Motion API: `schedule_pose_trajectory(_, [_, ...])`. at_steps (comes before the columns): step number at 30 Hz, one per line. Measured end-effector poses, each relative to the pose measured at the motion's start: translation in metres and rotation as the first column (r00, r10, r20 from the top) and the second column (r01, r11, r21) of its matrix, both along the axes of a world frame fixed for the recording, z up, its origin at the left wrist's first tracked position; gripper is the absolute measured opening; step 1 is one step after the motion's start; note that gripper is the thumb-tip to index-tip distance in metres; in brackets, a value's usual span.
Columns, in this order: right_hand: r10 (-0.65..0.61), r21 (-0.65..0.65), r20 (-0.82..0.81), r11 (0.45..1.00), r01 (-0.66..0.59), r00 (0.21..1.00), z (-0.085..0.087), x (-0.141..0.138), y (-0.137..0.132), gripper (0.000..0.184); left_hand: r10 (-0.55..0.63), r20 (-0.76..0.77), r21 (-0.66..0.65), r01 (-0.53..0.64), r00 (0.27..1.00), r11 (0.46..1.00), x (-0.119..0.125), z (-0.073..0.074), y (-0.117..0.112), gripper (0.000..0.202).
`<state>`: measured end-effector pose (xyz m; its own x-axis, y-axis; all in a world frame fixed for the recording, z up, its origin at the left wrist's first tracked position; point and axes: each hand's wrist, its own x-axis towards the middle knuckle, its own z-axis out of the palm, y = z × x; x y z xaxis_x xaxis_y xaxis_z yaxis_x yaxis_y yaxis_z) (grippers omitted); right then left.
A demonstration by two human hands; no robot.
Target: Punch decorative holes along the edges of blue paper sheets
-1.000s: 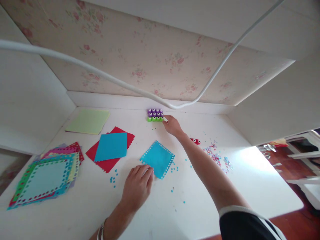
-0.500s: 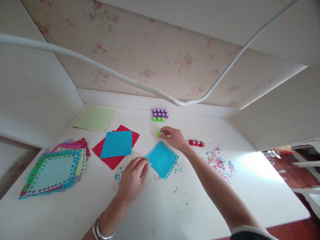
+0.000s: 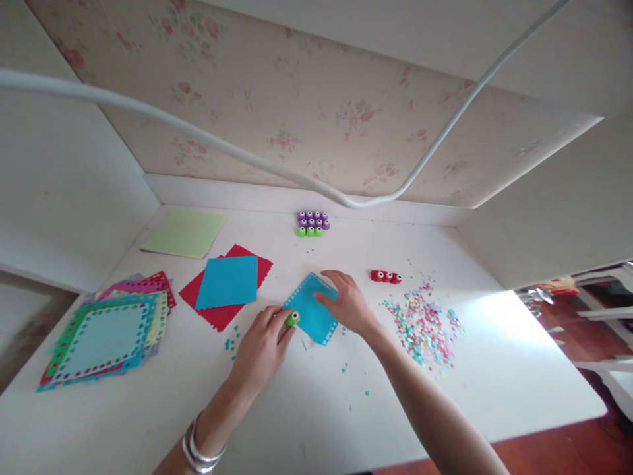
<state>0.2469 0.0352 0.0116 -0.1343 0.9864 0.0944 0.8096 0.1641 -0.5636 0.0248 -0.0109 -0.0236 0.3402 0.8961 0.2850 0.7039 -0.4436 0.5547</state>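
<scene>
While punched sheets point(image 3: 106, 340) lie at far left and a blue square point(image 3: 230, 282) rests on red sheets point(image 3: 221, 318) nearby, the left hand point(image 3: 260, 342) pinches a green punch point(image 3: 293, 320) near the left corner of a hole-bordered blue sheet point(image 3: 312, 316). Over that sheet's right side, the right hand point(image 3: 350, 305) is spread, perhaps touching it. Red punches point(image 3: 386, 278) and confetti point(image 3: 425, 326) are farther right.

Punched blue sq. paper sheet point(image 3: 313, 322) is set ctr on white tabletop point(image 3: 297, 415); purple/green plastic punches point(image 3: 311, 223) are lined up behind; L, blue paper square point(image 3: 228, 282) is laid on red paper squares point(image 3: 221, 318); R, multicol. paper confetti point(image 3: 426, 324) is strewn.
</scene>
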Motion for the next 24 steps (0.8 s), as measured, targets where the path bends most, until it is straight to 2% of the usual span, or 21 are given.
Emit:
schedule_pose_trajectory(3, [-0.072, -0.109, 0.176, 0.990, 0.092, 0.982, -0.003, 0.012, 0.006, 0.066, 0.004, 0.007, -0.006, -0.003, 1.000, 1.000, 0.002, 0.001, 0.000, 0.026])
schedule_pose_trajectory(7, [-0.100, -0.270, 0.194, 0.951, 0.151, 0.976, -0.005, 0.019, 0.010, 0.070, 0.002, 0.017, -0.006, -0.002, 1.000, 1.000, 0.000, 0.000, 0.000, 0.027])
schedule_pose_trajectory(9, [-0.132, -0.301, 0.169, 0.937, 0.178, 0.977, -0.005, 0.024, 0.012, 0.063, 0.010, 0.019, -0.003, -0.010, 1.000, 1.000, -0.002, -0.001, 0.000, 0.032])
schedule_pose_trajectory(11, [-0.149, -0.294, 0.152, 0.937, 0.189, 0.977, -0.004, 0.029, 0.011, 0.046, 0.012, 0.013, -0.004, -0.012, 1.000, 1.000, -0.004, 0.000, 0.001, 0.036])
schedule_pose_trajectory(13, [-0.144, -0.280, 0.142, 0.943, 0.180, 0.979, -0.003, 0.034, 0.009, 0.023, 0.009, 0.014, -0.016, -0.008, 1.000, 1.000, -0.004, 0.002, 0.001, 0.033])
schedule_pose_trajectory(15, [-0.137, -0.262, 0.126, 0.951, 0.167, 0.982, -0.001, 0.037, 0.003, 0.017, 0.013, 0.021, -0.032, -0.013, 1.000, 0.999, -0.004, 0.003, 0.001, 0.027])
schedule_pose_trajectory(17, [-0.180, -0.273, 0.049, 0.944, 0.187, 0.982, 0.000, 0.038, -0.006, 0.022, 0.016, 0.039, -0.048, -0.014, 0.999, 0.999, -0.003, 0.005, 0.002, 0.024])
schedule_pose_trajectory(19, [-0.265, -0.333, -0.098, 0.917, 0.220, 0.959, 0.000, 0.038, -0.015, 0.027, 0.014, 0.074, -0.078, -0.008, 0.997, 0.997, -0.004, 0.005, 0.002, 0.024])
schedule_pose_trajectory(22, [-0.359, -0.444, -0.341, 0.876, 0.188, 0.869, -0.003, 0.034, -0.028, 0.034, 0.029, 0.119, -0.157, -0.010, 0.992, 0.988, -0.007, 0.005, 0.004, 0.026])
schedule_pose_trajectory(24, [-0.376, -0.469, -0.432, 0.870, 0.151, 0.820, -0.005, 0.031, -0.034, 0.036, 0.048, 0.125, -0.202, -0.022, 0.991, 0.979, -0.009, 0.004, 0.005, 0.028])
